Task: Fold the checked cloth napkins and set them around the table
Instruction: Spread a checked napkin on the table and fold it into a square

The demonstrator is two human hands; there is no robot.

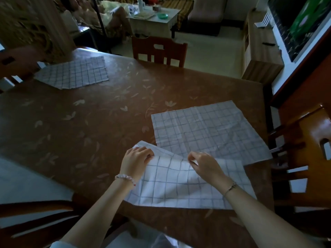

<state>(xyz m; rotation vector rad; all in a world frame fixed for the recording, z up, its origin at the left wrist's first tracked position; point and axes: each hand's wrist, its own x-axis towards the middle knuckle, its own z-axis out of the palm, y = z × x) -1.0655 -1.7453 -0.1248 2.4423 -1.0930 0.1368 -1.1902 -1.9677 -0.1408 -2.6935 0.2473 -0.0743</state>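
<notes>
Here we pinch the far edge of the near napkin with our left hand and right hand, another napkin just beyond on the table.

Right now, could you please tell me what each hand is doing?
Left hand: fingers pinch the far edge of the nearest checked napkin.
Right hand: fingers pinch the same edge.

Dim, bluish frame; daylight from the far room, blurred and warped edges.
</notes>
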